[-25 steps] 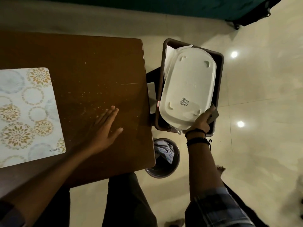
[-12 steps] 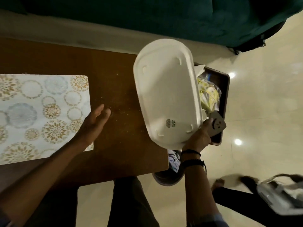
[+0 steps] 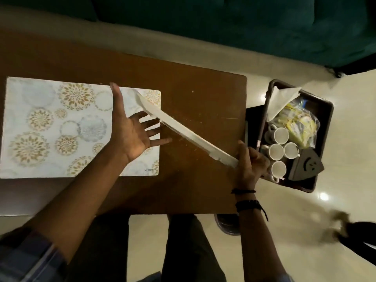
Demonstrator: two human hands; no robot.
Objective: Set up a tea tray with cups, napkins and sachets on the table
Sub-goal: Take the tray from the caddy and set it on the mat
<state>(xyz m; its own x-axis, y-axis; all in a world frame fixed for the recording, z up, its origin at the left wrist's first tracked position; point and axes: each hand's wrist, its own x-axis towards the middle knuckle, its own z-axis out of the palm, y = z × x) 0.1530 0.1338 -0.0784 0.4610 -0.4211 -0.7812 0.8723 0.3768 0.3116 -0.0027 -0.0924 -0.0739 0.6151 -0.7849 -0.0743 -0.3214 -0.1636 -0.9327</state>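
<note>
My right hand (image 3: 249, 166) grips one end of the white tea tray (image 3: 179, 129), which is held edge-on above the brown table (image 3: 199, 102) and slants up-left toward the patterned placemat (image 3: 50, 127). My left hand (image 3: 130, 131) is open, palm up, fingers spread just under the tray's far part, above the placemat's right edge. In the dark bin (image 3: 323, 110) to the right of the table lie several white cups (image 3: 281, 136), white napkins (image 3: 279, 99), a clear bag of yellow sachets (image 3: 299, 123) and a dark napkin holder (image 3: 307, 165).
A round waste bin (image 3: 227, 223) stands on the floor under the table's right front corner. A dark green sofa (image 3: 223, 23) runs along the far side. A blurred foot of another person (image 3: 352, 231) is at the lower right on the tiled floor.
The tray has been lifted out of the bin and swung left over the table, turning edge-on. My left hand rose from the table and turned palm up under it. The cups are now uncovered.
</note>
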